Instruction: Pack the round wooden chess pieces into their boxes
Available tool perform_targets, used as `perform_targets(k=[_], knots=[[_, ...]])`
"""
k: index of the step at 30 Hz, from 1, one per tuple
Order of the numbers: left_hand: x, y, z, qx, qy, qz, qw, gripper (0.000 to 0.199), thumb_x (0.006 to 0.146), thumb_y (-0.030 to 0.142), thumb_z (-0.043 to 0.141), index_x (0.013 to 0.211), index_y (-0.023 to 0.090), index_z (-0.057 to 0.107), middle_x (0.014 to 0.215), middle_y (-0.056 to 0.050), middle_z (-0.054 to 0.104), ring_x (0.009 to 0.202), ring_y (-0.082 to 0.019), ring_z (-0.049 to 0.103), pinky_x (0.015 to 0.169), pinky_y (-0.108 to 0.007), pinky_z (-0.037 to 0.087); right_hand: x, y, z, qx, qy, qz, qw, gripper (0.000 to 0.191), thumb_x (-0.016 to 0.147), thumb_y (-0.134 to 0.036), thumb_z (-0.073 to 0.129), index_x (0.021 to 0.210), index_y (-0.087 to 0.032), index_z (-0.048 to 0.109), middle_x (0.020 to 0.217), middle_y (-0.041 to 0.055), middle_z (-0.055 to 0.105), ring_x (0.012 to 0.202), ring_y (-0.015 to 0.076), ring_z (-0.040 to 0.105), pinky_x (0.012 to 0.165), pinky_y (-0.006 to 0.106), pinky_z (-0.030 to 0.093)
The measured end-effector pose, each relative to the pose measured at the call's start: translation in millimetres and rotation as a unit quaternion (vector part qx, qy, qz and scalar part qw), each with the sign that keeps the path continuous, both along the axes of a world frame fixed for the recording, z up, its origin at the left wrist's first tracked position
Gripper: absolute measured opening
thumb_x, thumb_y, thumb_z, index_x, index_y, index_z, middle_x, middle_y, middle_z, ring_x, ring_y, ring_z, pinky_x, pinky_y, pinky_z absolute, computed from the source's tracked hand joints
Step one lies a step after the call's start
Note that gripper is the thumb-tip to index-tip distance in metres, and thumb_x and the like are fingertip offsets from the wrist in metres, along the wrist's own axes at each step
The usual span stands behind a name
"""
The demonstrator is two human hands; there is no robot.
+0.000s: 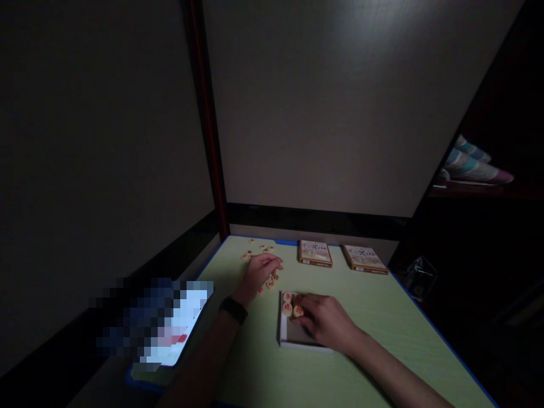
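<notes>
Over the shallow white-rimmed tray (284, 343), my right hand (325, 317) has its fingers bent down at round pieces in the upper left corner. Red-marked pieces (287, 309) show there beside the fingertips; whether one is pinched is hidden. My left hand (260, 272), with a dark band on the wrist, is among loose round pieces (271, 283) on the green table. Its fingers are drawn together, and what they hold, if anything, cannot be made out. More pieces (264, 249) lie beyond that hand.
Two flat printed boxes, one (315, 253) at the middle back and one (365, 258) at the back right, lie on the green table (382, 323). A lit tablet (182, 326) is at the left edge. Walls stand behind and left. Striped fabric (476, 164) sits on a shelf at right.
</notes>
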State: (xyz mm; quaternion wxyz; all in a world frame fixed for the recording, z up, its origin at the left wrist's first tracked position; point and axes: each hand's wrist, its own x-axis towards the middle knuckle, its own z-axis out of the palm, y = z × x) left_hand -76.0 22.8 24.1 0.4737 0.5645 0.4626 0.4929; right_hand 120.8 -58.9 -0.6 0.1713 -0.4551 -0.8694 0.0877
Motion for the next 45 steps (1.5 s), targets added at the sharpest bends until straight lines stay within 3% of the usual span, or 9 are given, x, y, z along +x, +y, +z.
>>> perform_targets(k=[6,10,14,22,27,34,45], knots=[[-18,14,-1.4,0.034,0.018,0.109,0.993,0.021,0.07,0.034,0.059,0.066,0.014,0.065,0.061,-0.002,0.064,0.054,-0.011,0.054,0.05,-0.02,0.039,0,0,-2.3,-0.011,0.008,0.004,1.0,0.036,0.089,-0.025,0.053,0.123,-0.02,0.061,0.109,0.0076,0.071,0.099,0.0219,0.066,0.086,0.029,0.047],[-33,22,-0.5,0.034,0.136,0.202,0.969,0.019,0.073,0.03,0.054,0.062,0.017,0.062,0.061,-0.002,0.066,0.061,-0.015,0.06,0.058,-0.022,0.043,-1,1,-3.1,-0.016,0.004,0.004,1.0,0.035,0.089,-0.024,0.051,0.122,-0.02,0.062,0.107,0.0072,0.072,0.098,0.0221,0.066,0.083,0.028,0.048],[-42,21,3.8,0.026,0.27,0.235,0.933,0.021,0.078,0.029,0.051,0.068,0.018,0.066,0.067,-0.002,0.07,0.068,-0.017,0.063,0.062,-0.023,0.042,-1,2,-3.9,-0.019,0.004,-0.001,1.0,0.039,0.088,-0.023,0.051,0.127,-0.02,0.059,0.112,0.0084,0.07,0.1,0.0225,0.066,0.084,0.029,0.048],[-49,16,6.4,0.014,0.527,0.193,0.827,0.033,0.088,0.028,0.042,0.087,0.016,0.072,0.088,-0.012,0.074,0.085,-0.025,0.068,0.071,-0.029,0.045,-2,0,0.6,-0.003,0.002,-0.003,1.0,0.041,0.089,-0.027,0.053,0.129,-0.021,0.059,0.113,0.0082,0.07,0.101,0.0225,0.064,0.087,0.031,0.047],[-55,12,3.2,-0.014,0.616,0.158,0.772,0.034,0.09,0.026,0.04,0.098,0.013,0.071,0.1,-0.018,0.071,0.096,-0.028,0.067,0.077,-0.031,0.048,0,-2,10.1,0.026,0.037,-0.018,0.999,0.032,0.094,-0.033,0.049,0.118,-0.021,0.064,0.101,0.0071,0.072,0.09,0.0206,0.065,0.08,0.03,0.048],[-57,16,-9.3,-0.006,0.619,0.092,0.78,0.03,0.089,0.027,0.044,0.096,0.011,0.069,0.104,-0.019,0.07,0.1,-0.027,0.066,0.083,-0.032,0.046,8,5,7.7,0.125,0.068,-0.047,0.989,0.039,0.1,-0.032,0.033,0.099,-0.017,0.069,0.081,0.0087,0.07,0.075,0.0194,0.062,0.071,0.029,0.046],[-50,21,-9.8,0.056,0.607,0.04,0.792,0.035,0.092,0.018,0.037,0.087,0.01,0.07,0.097,-0.016,0.072,0.094,-0.022,0.065,0.083,-0.029,0.044,11,7,5.7,0.152,0.061,-0.053,0.985,0.037,0.099,-0.028,0.034,0.097,-0.016,0.068,0.08,0.0088,0.07,0.074,0.0198,0.063,0.069,0.03,0.046]])
